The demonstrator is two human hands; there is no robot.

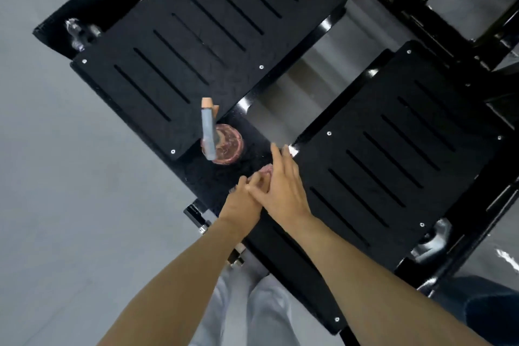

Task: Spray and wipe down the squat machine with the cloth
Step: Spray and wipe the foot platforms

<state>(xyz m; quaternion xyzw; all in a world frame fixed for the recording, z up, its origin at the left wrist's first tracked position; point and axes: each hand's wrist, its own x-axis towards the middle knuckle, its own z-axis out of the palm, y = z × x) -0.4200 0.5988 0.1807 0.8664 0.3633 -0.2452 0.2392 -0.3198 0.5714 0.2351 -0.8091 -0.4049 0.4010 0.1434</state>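
A smooth grey floor (70, 177) is seen beneath a glossy black steel squat machine (393, 0). Two matte black textured foot plates (196, 45), cut with long slots and fixed by silver screws, are set side by side. A clear spray bottle (224, 146) of pinkish liquid is stood on the panel between them. The right hand (280, 185), fingers straight and together, is laid over the left hand (241, 202), whose fingers are mostly covered, so their state cannot be told. A small pink scrap (266, 169) is glimpsed at their tips.
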